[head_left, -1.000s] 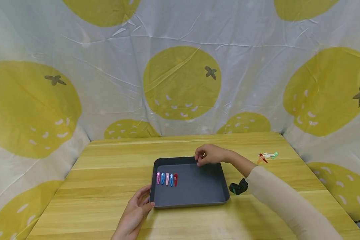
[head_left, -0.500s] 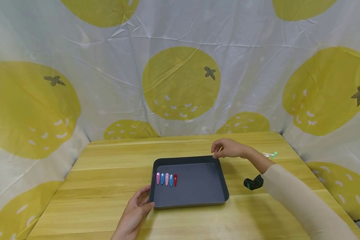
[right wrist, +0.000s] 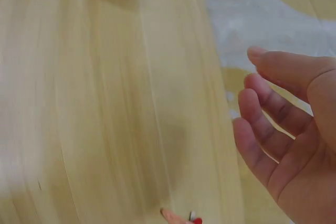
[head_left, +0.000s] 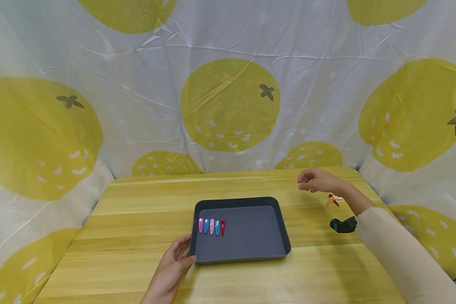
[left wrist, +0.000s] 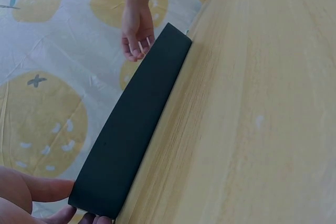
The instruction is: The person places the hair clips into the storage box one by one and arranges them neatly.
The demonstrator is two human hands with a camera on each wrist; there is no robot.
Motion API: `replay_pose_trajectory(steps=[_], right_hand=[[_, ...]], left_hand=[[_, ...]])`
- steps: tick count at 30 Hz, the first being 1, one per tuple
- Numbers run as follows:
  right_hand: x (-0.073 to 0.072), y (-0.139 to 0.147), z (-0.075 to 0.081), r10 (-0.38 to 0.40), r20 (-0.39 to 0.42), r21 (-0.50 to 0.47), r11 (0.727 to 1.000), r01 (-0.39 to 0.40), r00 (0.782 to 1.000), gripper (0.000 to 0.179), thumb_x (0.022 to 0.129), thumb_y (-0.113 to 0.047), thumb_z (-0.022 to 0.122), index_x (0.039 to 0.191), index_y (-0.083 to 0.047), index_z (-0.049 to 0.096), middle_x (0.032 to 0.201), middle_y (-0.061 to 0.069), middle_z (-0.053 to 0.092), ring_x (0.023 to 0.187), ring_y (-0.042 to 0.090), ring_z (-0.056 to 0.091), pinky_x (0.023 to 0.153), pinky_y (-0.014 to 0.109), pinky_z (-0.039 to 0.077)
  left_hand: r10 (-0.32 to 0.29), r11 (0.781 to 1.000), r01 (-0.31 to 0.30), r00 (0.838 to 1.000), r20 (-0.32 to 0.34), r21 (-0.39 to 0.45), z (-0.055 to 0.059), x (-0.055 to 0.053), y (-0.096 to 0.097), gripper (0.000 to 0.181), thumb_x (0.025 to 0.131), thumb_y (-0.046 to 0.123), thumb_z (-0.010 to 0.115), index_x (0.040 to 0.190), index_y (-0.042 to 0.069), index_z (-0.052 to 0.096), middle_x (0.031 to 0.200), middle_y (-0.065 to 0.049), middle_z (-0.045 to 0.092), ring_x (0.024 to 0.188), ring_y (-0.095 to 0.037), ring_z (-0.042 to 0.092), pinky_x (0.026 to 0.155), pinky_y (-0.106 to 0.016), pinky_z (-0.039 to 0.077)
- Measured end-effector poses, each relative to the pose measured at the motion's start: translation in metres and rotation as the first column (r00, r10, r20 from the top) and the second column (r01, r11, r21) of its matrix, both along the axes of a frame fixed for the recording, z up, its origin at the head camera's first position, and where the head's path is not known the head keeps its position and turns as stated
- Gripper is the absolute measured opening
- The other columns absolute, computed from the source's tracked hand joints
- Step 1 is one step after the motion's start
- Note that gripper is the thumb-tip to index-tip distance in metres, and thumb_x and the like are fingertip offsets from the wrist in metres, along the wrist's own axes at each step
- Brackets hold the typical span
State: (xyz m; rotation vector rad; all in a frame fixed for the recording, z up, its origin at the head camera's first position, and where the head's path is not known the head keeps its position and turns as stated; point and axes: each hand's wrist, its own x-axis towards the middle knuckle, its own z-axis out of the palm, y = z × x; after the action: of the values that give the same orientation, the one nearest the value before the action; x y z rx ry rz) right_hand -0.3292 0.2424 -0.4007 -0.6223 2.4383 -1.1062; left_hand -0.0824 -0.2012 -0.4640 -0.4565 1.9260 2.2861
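Inside the dark grey rectangular tray [head_left: 247,232], several snap hair clips stand in a row at the left: a pink clip [head_left: 200,225], a blue clip [head_left: 206,226], another pink, another blue, and a red clip [head_left: 223,228]. My left hand [head_left: 172,266] grips the tray's near left corner, thumb at the rim. Over the table, right of the tray, hovers my right hand [head_left: 319,180], its fingers loosely bent around nothing. Loose clips lie below its wrist, among them an orange clip [head_left: 329,202]; the forearm partly hides this pile. The right wrist view catches an orange clip tip [right wrist: 176,217].
A black wrist device [head_left: 343,225] sits under the right sleeve [head_left: 399,249]. The wooden table [head_left: 129,236] meets a lemon-patterned cloth [head_left: 148,105] behind and at both sides.
My right hand has moved from above the tray's far right edge rightward to near the loose clips. The left hand, tray and row of clips have stayed put.
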Motion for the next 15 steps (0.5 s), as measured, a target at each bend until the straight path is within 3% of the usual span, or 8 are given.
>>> replay_pose_trajectory(steps=[11,15], right_hand=[[-0.003,0.044,-0.003,-0.087,-0.02,-0.011,0.996,0.087,0.996,0.036,0.105,-0.02,0.063,0.126,0.008,0.055,0.118,0.021,0.061,0.108,0.041,0.06,0.095,0.057,0.053],[0.0,0.061,-0.004,-0.152,-0.035,-0.023,0.988,0.151,0.988,0.038,0.106,-0.022,0.062,0.129,0.007,0.054,0.123,0.024,0.061,0.11,0.04,0.06,0.095,0.056,0.053]], left_hand=[[0.004,1.0,-0.004,1.0,0.001,-0.001,0.0,0.0,0.0,0.071,0.092,-0.019,0.055,0.157,-0.005,0.028,0.161,-0.03,0.025,0.147,-0.048,0.026,0.118,-0.055,0.03],[-0.002,1.0,0.002,1.0,-0.009,-0.01,0.0,0.001,0.0,0.071,0.092,-0.018,0.055,0.157,-0.006,0.028,0.16,-0.03,0.026,0.147,-0.048,0.027,0.118,-0.055,0.031]])
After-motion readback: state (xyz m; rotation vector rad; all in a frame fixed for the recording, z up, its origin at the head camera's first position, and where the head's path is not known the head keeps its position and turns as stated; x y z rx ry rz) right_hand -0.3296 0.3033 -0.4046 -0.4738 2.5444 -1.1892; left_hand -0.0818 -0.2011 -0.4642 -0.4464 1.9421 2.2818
